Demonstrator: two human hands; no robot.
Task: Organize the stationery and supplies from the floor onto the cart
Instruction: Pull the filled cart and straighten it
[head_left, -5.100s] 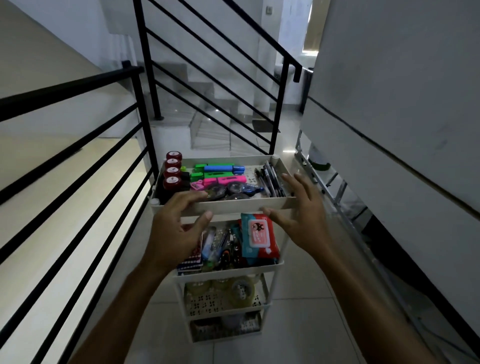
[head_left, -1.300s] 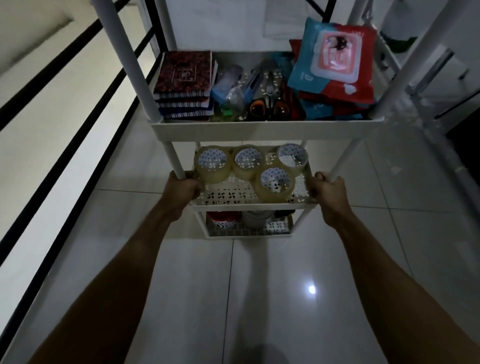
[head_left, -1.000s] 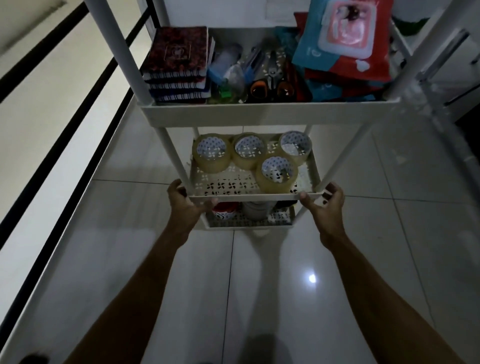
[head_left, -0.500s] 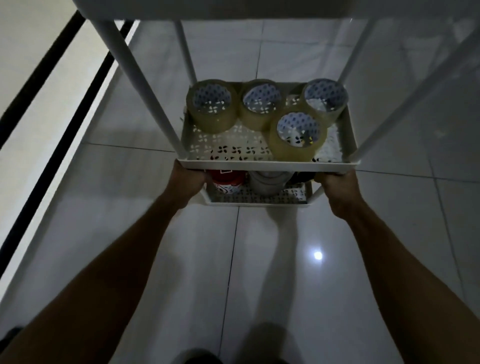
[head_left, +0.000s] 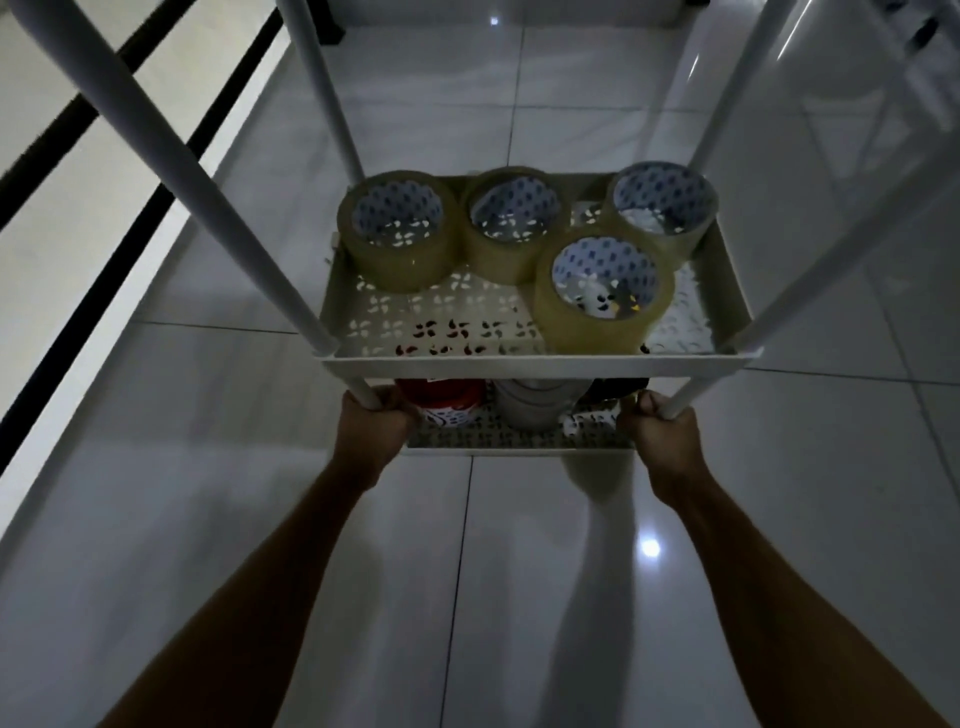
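Observation:
I look down through the white cart (head_left: 540, 359) at its lower shelves. Several rolls of clear packing tape (head_left: 602, 291) sit on the perforated shelf. Below it, the bottom shelf (head_left: 519, 441) holds a red-and-white container (head_left: 447, 402), a pale roll (head_left: 535, 405) and a dark item, all partly hidden. My left hand (head_left: 371, 431) grips the front left leg just under the tape shelf. My right hand (head_left: 662, 434) grips the front right leg at the same height.
White cart posts (head_left: 171, 150) rise steeply on both sides close to my head. A black stair railing (head_left: 104, 218) runs along the left. Glossy white floor tiles (head_left: 467, 597) lie below, with a light reflected on them.
My view has dropped closer to the lower shelves; the upper shelf has left the frame. Both hands have shifted from the tape shelf's front corners to the legs just beneath it.

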